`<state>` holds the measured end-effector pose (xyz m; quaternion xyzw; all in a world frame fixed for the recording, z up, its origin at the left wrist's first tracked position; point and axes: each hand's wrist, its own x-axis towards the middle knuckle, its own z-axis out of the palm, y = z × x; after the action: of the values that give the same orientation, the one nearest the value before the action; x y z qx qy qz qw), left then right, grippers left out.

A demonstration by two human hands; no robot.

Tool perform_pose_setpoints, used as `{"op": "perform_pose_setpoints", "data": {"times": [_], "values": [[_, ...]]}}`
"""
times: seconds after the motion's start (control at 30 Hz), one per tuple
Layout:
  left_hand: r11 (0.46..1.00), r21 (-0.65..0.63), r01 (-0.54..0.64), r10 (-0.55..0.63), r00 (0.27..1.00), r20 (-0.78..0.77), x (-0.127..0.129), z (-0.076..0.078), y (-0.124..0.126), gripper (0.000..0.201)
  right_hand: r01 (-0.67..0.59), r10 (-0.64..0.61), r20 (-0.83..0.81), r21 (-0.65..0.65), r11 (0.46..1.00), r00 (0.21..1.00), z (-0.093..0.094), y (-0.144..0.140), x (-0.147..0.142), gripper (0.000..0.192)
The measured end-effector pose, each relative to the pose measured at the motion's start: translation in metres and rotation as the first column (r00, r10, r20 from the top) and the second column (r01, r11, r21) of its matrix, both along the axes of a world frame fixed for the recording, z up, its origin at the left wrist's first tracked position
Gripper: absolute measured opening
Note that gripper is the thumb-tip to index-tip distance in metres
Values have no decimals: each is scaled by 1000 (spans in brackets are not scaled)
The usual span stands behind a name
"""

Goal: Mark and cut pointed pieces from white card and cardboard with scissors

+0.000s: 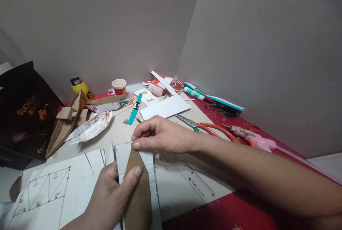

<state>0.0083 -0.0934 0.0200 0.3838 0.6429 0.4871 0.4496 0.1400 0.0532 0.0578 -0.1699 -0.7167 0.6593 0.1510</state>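
My left hand (112,191) is closed round the left side of a white cardboard strip (123,151), its thumb pressing on a brown pointed cardboard piece (139,194) that lies on the strip. Across the tip of that brown piece, my right hand (155,135) pinches with thumb and forefinger, just at the white strip's top edge. Both pieces run down out of the bottom of the view. Beneath them lies a paper sheet (40,198) with a drawn, labelled figure. A clear ruler (195,180) rests right of the strip.
Orange-handled scissors (213,128) and a pink glue gun (252,137) lie to the right. Behind are white card pieces (165,107), a paper cup (119,87) and a yellow bottle (81,89). Boat-shaped cardboard pieces (65,126) and a black box (29,116) stand left.
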Motion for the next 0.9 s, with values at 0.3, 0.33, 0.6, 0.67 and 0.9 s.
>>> {"op": "perform_pose_setpoints", "data": {"times": [0.3,0.33,0.6,0.67,0.9], "values": [[977,-37,210,-205,973,108,-17,-1,6,32,111,-113,-108,-23,994,988,1,2,0,10],[973,-48,225,-216,966,140,-19,-1,7,33,144,-147,-127,-30,989,981,1,4,2,10],[931,-55,361,-309,857,412,-28,11,14,28,102,-100,61,-39,994,993,8,23,33,14],[972,-38,233,-187,859,477,-32,12,17,29,234,-233,10,-18,972,972,12,32,45,12],[995,-33,-89,93,849,521,-55,-1,38,22,716,-719,-267,-128,687,642,46,76,99,16]]}}
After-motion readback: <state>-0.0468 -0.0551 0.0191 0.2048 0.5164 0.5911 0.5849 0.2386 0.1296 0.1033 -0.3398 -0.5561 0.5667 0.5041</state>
